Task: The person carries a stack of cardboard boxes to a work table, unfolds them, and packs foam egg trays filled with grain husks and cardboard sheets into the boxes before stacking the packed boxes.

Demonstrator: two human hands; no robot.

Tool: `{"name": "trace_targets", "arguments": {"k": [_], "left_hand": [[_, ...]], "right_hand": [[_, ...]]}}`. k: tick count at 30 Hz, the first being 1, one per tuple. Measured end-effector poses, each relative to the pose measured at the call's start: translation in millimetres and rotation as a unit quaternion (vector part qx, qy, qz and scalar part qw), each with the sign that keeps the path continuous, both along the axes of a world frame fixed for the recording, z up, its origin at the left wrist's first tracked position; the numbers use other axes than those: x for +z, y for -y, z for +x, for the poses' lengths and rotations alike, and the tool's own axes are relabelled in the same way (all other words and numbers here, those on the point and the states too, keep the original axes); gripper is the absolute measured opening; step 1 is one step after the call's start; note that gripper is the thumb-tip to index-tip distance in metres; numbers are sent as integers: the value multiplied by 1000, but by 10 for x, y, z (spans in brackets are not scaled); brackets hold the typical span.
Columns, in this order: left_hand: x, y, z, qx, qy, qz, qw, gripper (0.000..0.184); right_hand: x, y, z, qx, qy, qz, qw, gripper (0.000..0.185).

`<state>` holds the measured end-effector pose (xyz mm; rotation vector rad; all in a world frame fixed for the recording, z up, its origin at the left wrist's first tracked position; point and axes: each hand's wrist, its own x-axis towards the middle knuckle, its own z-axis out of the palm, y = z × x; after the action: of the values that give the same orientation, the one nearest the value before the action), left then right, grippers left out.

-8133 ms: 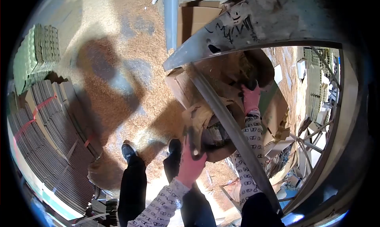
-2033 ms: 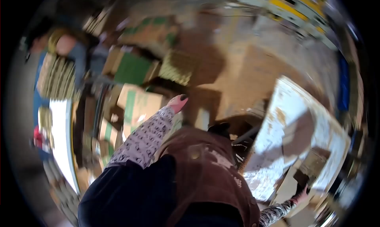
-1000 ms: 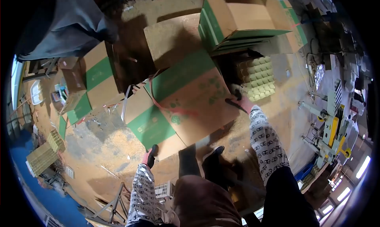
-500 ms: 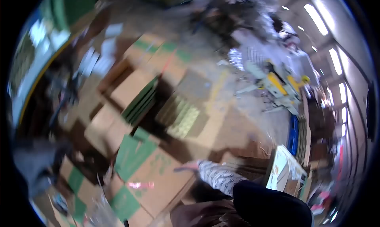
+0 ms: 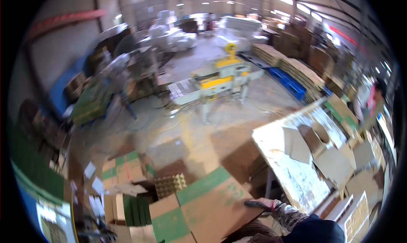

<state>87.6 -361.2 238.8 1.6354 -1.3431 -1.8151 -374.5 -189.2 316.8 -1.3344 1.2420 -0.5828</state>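
A brown cardboard box (image 5: 212, 205) with green bands and green print is in front of me, at the bottom of the view. My right hand (image 5: 265, 204), below a patterned sleeve cuff and a dark blue sleeve, grips its right edge. Dark-tipped fingers lie over the top face there; the rest of that hand's grip is hidden under the edge. At the box's lower left, a small dark tip shows at the frame's bottom; whether it belongs to my left hand is unclear.
Another green-banded carton (image 5: 127, 169), an open box with green dividers (image 5: 135, 209) and egg-tray-like packing (image 5: 169, 186) stand on the left. A white-topped table (image 5: 292, 175) holds cardboard at right, near another person (image 5: 369, 99). A yellow-and-grey machine (image 5: 220, 80) stands ahead.
My view has swung up and to the right, bringing the machine and the table into full sight. The box has moved along with my right hand, which still grips its edge.
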Motion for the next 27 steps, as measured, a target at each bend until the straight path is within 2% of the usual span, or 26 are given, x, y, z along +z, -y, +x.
{"name": "trace_targets", "arguments": {"k": [1, 3, 5, 6, 7, 8, 9, 11, 12, 13, 14, 15, 16, 18, 19, 21, 22, 23, 24, 25, 26, 27], "left_hand": [[84, 162, -235, -43, 4, -8, 999, 47], [228, 484, -773, -136, 7, -27, 990, 48], [282, 772, -1312, -234, 2, -54, 971, 48], [246, 911, -1553, -291, -8, -77, 954, 48], [208, 1065, -1780, -356, -28, -120, 926, 48], [199, 1189, -2091, -418, -57, -170, 891, 48], [235, 1302, -2409, -470, -89, -193, 857, 48], [897, 1119, -3412, -478, -111, -73, 868, 46], [1229, 1025, -3913, -477, -117, -14, 871, 45], [1279, 1009, -4277, -354, -90, 176, 914, 44], [1358, 994, -4667, -385, -34, 174, 906, 42], [1437, 917, -5035, -417, 13, 169, 893, 41], [1304, 918, -5264, -512, -25, 122, 850, 40], [949, 1025, -5783, -672, -116, 16, 732, 39], [939, 1027, -5943, -632, -95, 91, 763, 39], [910, 1049, -6291, -539, -49, 229, 809, 38], [839, 1135, -6410, -592, -58, 168, 786, 36], [514, 1313, -6555, -492, 16, 234, 838, 40], [-33, 1528, -6589, -593, -10, 114, 797, 41], [-39, 1552, -6718, -689, 5, -18, 724, 42], [-33, 1571, -6845, -753, 18, -161, 638, 43], [348, 1466, -6872, -799, 83, -303, 513, 44]], "right_hand": [[606, -172, 17, -112, 10, 81, 990, 42], [456, -747, -364, -198, -12, 14, 980, 41], [452, -1309, -543, -336, 21, 27, 941, 40], [679, -1529, -500, -460, 116, 41, 879, 40], [683, -1741, -566, -554, 231, 124, 790, 40], [392, -2159, -614, -505, -4, -80, 859, 39], [399, -2361, -511, -573, 57, -54, 816, 37], [237, -2714, -381, -547, -233, -144, 791, 34], [140, -2756, -295, -643, -94, -98, 754, 33], [222, -2703, -252, -705, 82, -51, 703, 33], [317, -2642, -210, -763, 244, -16, 598, 33], [430, -2522, -171, -798, 155, -20, 582, 34], [123, -2534, -118, -822, 180, -51, 538, 34], [-108, -2618, 17, -765, -69, -51, 638, 58], [-79, -2586, 51, -730, -196, -53, 652, 73], [-181, -2383, 43, -754, -198, -68, 622, 62], [-426, -2345, 85, -813, -63, -59, 576, 55], [-878, -2380, 88, -851, 69, -57, 518, 49], [-844, -2311, -40, -823, -103, -57, 555, 44], [-820, -2245, -161, -785, -282, -48, 550, 40], [-478, -2050, -357, -885, -104, 60, 449, 38], [-208, -1880, -583, -928, 84, 165, 322, 36]]}}
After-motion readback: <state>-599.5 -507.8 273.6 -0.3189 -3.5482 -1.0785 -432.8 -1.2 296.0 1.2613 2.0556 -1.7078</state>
